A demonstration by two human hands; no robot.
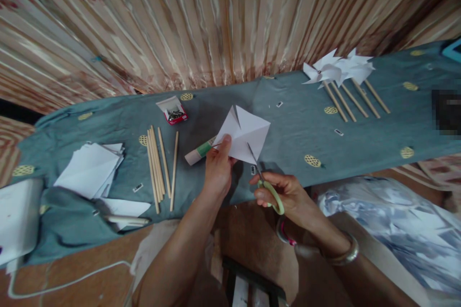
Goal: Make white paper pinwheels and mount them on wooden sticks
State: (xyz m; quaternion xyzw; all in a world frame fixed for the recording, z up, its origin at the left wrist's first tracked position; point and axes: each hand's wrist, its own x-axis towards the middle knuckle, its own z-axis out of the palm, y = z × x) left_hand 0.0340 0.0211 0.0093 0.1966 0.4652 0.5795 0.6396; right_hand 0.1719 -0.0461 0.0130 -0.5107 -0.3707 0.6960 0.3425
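A square white sheet of paper (254, 127) is pinched by my left hand (219, 165) at its left corner, thumb on top. One slit runs inward from its upper corner. My right hand (279, 192) grips a pair of scissors (271, 192) by pale green handles. Their blades lie at the paper's lower edge, pointing toward its middle. Behind my left hand, a white and green tube (199, 151) rests on the cloth, partly covered by the paper and fingers.
Several wooden sticks (154, 168) and a red box of small metal pieces (175, 112) lie to the left. Beyond them is a stack of paper squares (90, 168). Several paper pinwheels (334, 69) on sticks lie at the right on the green tablecloth (367, 153). A curtain (216, 19) hangs behind.
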